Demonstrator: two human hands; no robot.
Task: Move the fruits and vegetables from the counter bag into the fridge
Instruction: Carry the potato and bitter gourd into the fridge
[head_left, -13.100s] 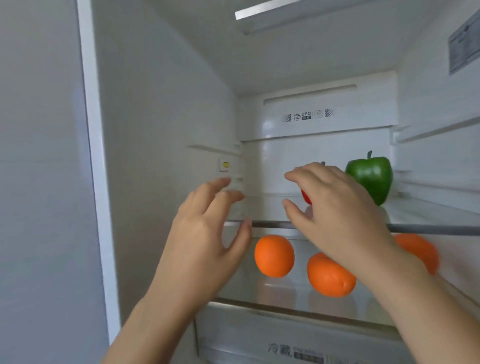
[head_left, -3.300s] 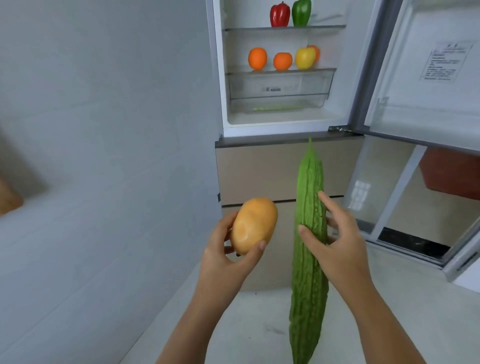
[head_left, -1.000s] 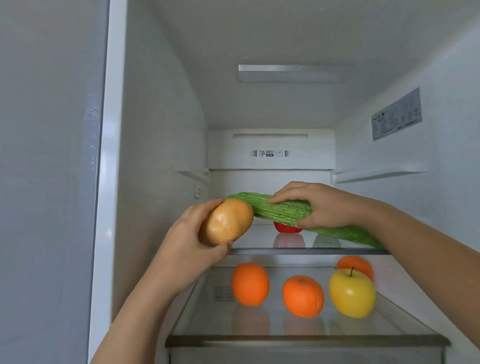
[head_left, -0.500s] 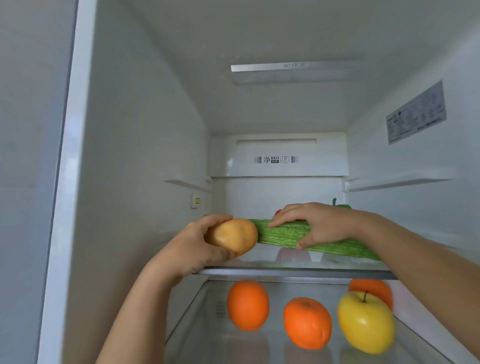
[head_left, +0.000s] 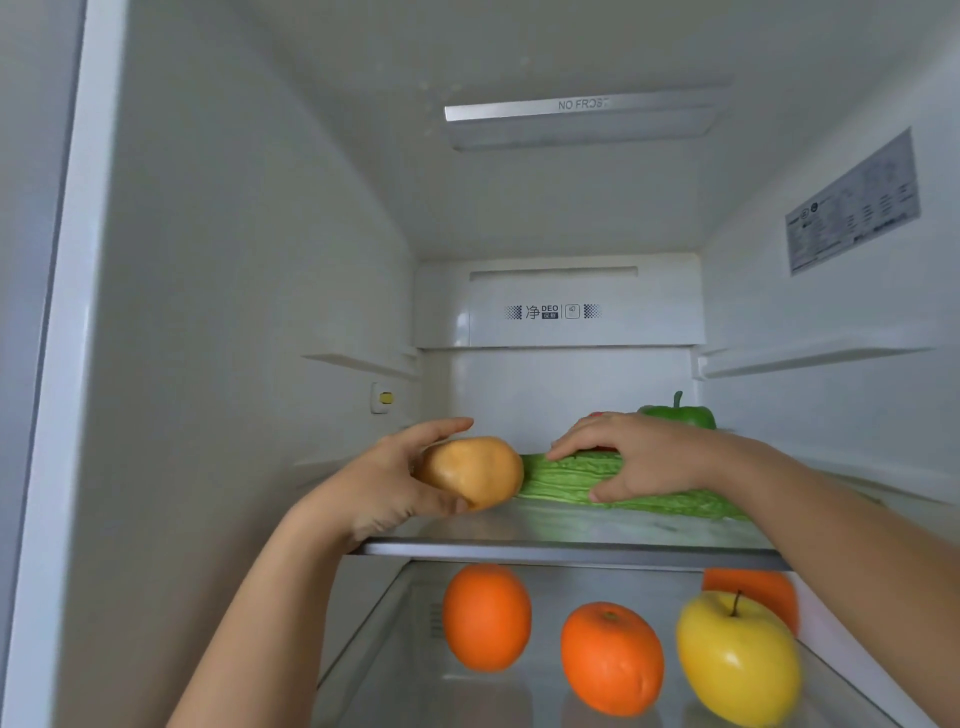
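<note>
Inside the open fridge, my left hand (head_left: 384, 483) grips a tan potato (head_left: 475, 470) just above the left front of the upper glass shelf (head_left: 571, 551). My right hand (head_left: 639, 457) holds a long green bitter gourd (head_left: 566, 480) that lies across that shelf, running from the potato toward the right. Behind my right hand stands a green bell pepper (head_left: 680, 413), and a sliver of a red pepper (head_left: 597, 415) shows beside it.
On the lower shelf sit an orange (head_left: 485, 616), a second orange (head_left: 613, 657), a yellow apple (head_left: 737, 657) and a third orange (head_left: 753, 597) partly behind it. The fridge's white side walls (head_left: 234, 312) close in left and right.
Both hands have pushed deeper into the fridge. The bitter gourd has come down onto the upper shelf, and the potato has lowered to just above the shelf's left front.
</note>
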